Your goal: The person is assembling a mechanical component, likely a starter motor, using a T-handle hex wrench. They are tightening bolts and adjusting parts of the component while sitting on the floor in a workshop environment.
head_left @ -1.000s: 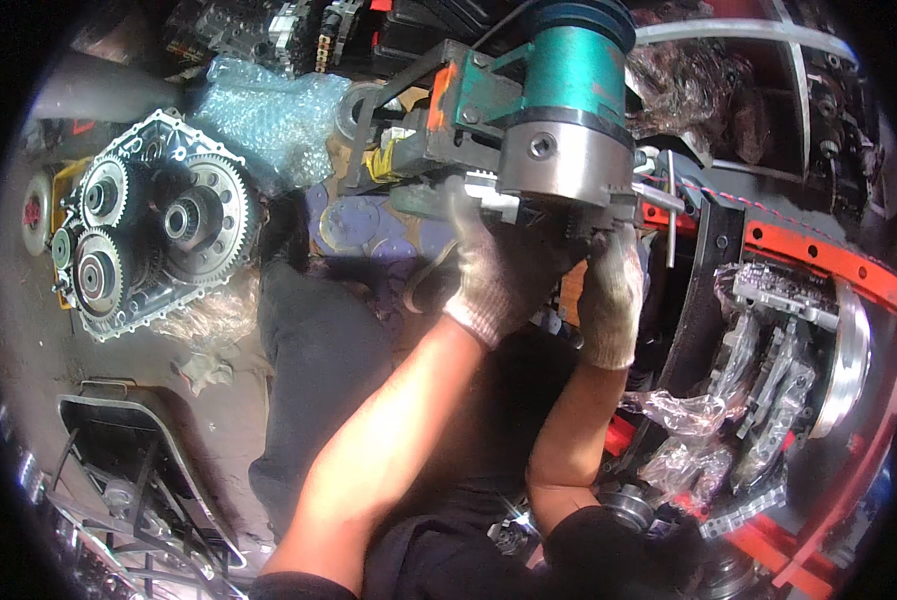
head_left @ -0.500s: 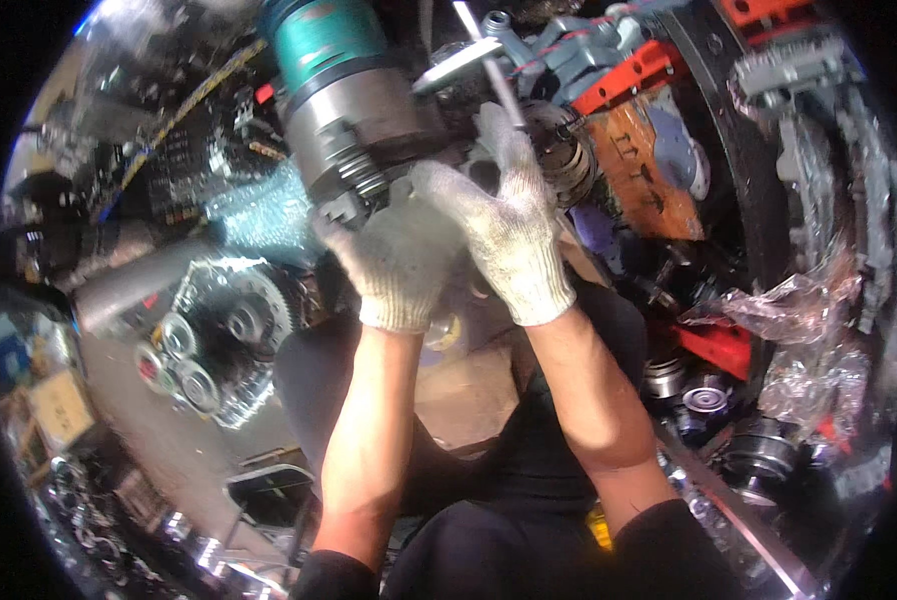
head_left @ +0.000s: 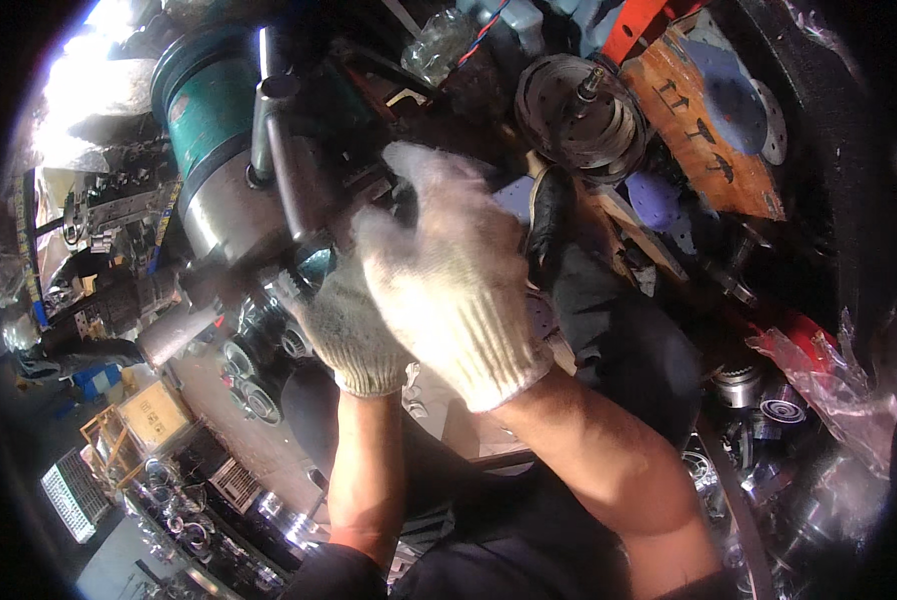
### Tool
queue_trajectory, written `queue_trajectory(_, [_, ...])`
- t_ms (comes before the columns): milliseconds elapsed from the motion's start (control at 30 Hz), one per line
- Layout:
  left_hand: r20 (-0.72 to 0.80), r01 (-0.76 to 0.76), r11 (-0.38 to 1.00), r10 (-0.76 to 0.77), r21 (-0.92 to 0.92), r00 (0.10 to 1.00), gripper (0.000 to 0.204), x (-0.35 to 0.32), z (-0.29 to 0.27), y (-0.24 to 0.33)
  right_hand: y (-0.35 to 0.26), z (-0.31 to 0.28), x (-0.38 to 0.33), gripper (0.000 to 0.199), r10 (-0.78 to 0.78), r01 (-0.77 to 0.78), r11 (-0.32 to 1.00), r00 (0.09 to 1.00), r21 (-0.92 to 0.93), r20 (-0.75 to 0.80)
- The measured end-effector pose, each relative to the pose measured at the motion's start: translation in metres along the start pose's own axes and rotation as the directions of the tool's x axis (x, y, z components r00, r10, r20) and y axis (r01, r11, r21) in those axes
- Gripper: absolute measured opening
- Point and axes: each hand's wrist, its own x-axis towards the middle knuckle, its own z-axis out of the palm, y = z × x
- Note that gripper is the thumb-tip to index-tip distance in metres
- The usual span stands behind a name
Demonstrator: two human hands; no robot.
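Both hands wear off-white knitted gloves and are at the front of a teal machine [head_left: 212, 125] with a steel chuck [head_left: 239, 200]. A T-handled chuck key [head_left: 287, 170] stands in the chuck's side, with neither hand on it. My right hand [head_left: 449, 275] is raised just right of the chuck, blurred; its thumb and fingers are apart, and nothing shows between them. Below and left of it, my left hand [head_left: 354, 320] is close to the chuck's lower end. Its thumb points up toward the chuck, while its fingers are hidden, partly behind the right hand.
Loose gears [head_left: 254, 390] lie on the floor at left, beyond my knee. An orange-brown board [head_left: 704, 125] and a round stack of metal discs [head_left: 579, 115] are at upper right. Crumpled clear plastic [head_left: 834, 375] and ringed metal parts [head_left: 739, 385] crowd the right side.
The chuck key, earlier by my right hand, now stands in the chuck without a hand on it. My right hand has come back from it and overlaps the left. The view has shifted.
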Motion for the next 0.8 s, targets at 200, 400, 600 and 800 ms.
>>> queue_trajectory(200, [-0.226,-0.120,0.942,0.196,0.312,0.954,0.088,-0.017,-0.023,0.014,0.010,0.002,-0.003,0.016,-0.114,0.123,0.988,0.989,-0.092,0.098])
queue_trajectory(400, [-0.042,-0.001,0.993,0.006,0.116,0.999,0.081,-0.013,-0.015,0.011,0.008,0.000,0.015,0.030,-0.070,0.078,0.994,0.992,-0.076,0.110])
queue_trajectory(600, [-0.168,-0.063,0.998,0.059,-0.018,0.984,0.083,0.000,0.008,-0.003,-0.006,-0.046,0.064,0.035,-0.218,0.200,0.974,0.953,0.106,0.211])
queue_trajectory(800, [-0.190,-0.089,0.989,0.065,-0.120,0.980,0.086,0.008,0.023,-0.008,-0.040,-0.043,0.107,0.046,-0.520,0.121,0.622,0.803,0.774,0.292])
